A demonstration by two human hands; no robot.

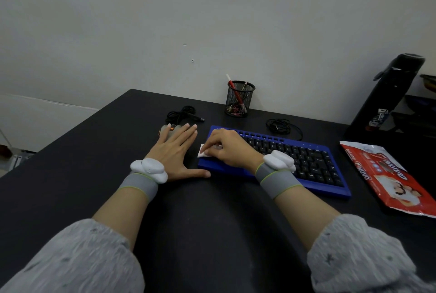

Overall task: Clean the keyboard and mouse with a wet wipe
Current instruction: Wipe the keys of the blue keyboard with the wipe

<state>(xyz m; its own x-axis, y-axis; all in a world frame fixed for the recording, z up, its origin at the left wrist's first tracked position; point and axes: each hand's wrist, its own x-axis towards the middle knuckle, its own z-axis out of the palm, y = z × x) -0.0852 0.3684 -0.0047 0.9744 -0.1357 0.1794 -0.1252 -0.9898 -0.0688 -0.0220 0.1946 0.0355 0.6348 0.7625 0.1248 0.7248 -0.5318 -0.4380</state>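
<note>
Head view — wet wipe (203, 152) on keyboard (295, 160) left end

Wet wipe is pinched by the curled fingers of the right hand (227, 148) and held against the blue keyboard's left end. Left hand (175, 151) is laid flat, fingers straight and spread — fingertips over the grey mouse (165, 130), just left of the keyboard. A red wipe pack (387, 179) is seen at the right.

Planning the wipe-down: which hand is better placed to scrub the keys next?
Right: the right hand holds the wipe on the left end of the keyboard. The left hand lies flat, empty, fingers over the mouse.
</note>
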